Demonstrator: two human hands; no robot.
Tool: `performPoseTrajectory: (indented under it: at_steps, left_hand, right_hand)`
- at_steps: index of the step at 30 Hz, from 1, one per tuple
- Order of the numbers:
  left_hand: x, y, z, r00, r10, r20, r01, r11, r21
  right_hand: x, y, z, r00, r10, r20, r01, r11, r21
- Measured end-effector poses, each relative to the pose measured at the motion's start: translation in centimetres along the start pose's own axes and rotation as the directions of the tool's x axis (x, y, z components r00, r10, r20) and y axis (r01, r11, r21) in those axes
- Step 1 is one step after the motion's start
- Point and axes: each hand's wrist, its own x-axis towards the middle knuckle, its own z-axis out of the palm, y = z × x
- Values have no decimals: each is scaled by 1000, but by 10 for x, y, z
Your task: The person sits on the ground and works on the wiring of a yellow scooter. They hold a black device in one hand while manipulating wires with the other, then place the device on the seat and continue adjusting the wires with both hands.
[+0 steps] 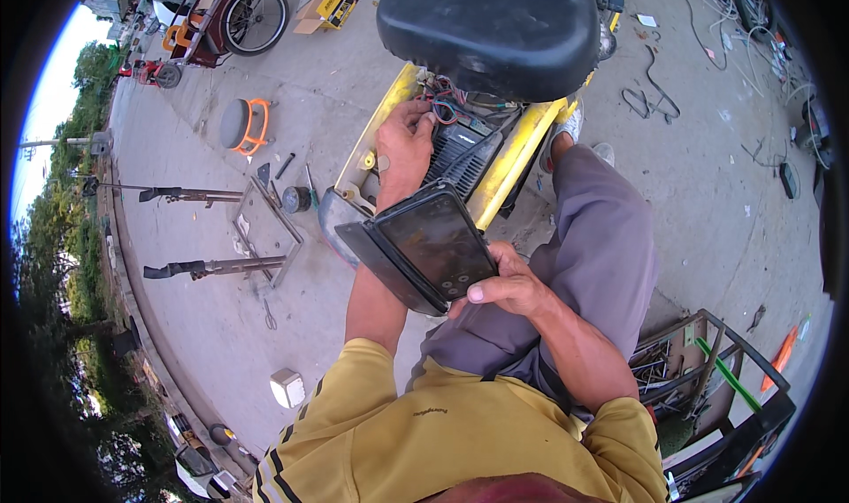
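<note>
My right hand (pixel 515 284) grips a smartphone (pixel 436 240) by its lower right edge, the thumb over the front. Its black flip case cover (pixel 389 268) hangs open to the left, and the screen looks dark with a few faint round marks. My left arm passes behind the phone. Beyond it, my left hand (pixel 407 142) is closed, fingertips pinched at the coloured wires (pixel 445 107) in the open body of a yellow electric scooter (pixel 513 160). Next to that hand lies a finned dark box (pixel 460 149). The black seat (pixel 491 30) sits above the wires.
An orange-legged stool (pixel 248 126), a metal frame with two handles (pixel 265 229), a black tape roll (pixel 296 199) and hand tools lie to the left. A metal rack (pixel 707 370) stands at the lower right. A yellow carton (pixel 332 3) and a tricycle (pixel 234 16) are farther off.
</note>
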Motion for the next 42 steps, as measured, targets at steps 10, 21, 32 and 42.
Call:
performPoseTrajectory:
  at_steps: [10, 21, 32, 42]
  left_hand:
    - [-2, 9, -3, 998, -53, 42, 52, 998, 21]
    - [0, 10, -1, 998, -42, 51, 49, 988, -149]
    - [0, 11, -3, 995, -67, 75, 77, 987, -140]
    - [1, 7, -3, 998, -54, 37, 54, 999, 1]
  right_hand:
    - [0, 0, 0, 1000, 4, -6, -4, 1000, -4]
    - [0, -1, 1, 1000, -6, -5, 6, 1000, 4]
    - [0, -2, 2, 1000, -6, -13, 6, 1000, -3]
    - [-1, -2, 2, 1000, -5, -6, 5, 1000, -11]
